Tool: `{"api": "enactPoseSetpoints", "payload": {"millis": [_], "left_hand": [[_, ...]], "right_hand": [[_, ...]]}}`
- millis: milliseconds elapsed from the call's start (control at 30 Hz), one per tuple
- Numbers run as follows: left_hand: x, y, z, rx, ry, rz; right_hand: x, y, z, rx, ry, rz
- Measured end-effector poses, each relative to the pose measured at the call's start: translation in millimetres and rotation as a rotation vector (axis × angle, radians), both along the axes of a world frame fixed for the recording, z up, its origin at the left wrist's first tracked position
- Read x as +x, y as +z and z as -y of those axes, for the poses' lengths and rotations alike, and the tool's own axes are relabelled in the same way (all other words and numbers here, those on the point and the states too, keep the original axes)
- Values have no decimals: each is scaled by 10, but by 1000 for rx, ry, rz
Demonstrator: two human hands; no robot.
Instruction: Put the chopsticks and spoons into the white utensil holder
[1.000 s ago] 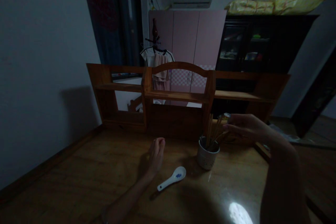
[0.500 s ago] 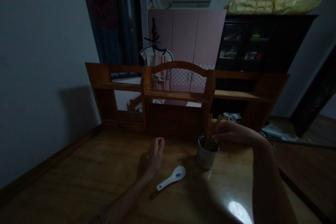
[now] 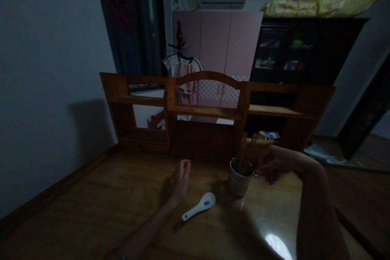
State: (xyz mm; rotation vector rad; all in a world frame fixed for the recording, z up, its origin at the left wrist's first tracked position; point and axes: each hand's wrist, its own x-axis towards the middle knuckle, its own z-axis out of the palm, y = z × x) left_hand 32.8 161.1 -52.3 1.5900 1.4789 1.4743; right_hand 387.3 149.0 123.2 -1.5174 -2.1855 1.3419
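A light-coloured cup [image 3: 238, 183] stands on the wooden table with several chopsticks [image 3: 243, 156] upright in it. Just right of its rim is my right hand [image 3: 276, 164], thumb and fingers drawn together in a pinch. A small shiny bit shows at the fingertips, too dark to tell whether it is part of the cup. My left hand [image 3: 180, 180] rests over the table left of the cup, fingers loosely curled together with nothing seen in them. Between the hands, nearer to me, lies a white soup spoon [image 3: 199, 207] with a blue mark in its bowl.
A wooden shelf unit [image 3: 207, 111] runs along the table's far edge, behind the cup. A wall [image 3: 45, 89] borders the table [image 3: 106, 199] on the left. Beyond stand a pink wardrobe [image 3: 213, 44], a dark cabinet [image 3: 304, 48] and a coat rack with clothes [image 3: 183, 69].
My right hand has moved from the chopsticks to the right and slightly down, beside the cup's rim. The left hand, spoon and cup have stayed in place.
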Motion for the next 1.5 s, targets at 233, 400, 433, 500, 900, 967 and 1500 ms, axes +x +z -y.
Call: {"api": "enactPoseSetpoints", "payload": {"millis": [233,400,433,500,900,967,1500], "left_hand": [[-3,-36,-47,52,19,-30],[52,49,19,98,-132,-330],[68,60,50,73,-200,-411],[97,64,119,32,-339,-536],[131,36,241,108,-712,-670],[154,38,223,73,-703,-600],[104,252,273,175,-305,-131]], "right_hand": [[-16,140,80,86,-36,-3],[-15,268,165,445,-254,-89],[-29,296,181,520,-308,-95],[-81,356,220,655,-394,-118],[-754,460,426,705,-130,-255],[-921,364,375,702,-52,-151],[-1748,-367,-7,561,134,-3]]}}
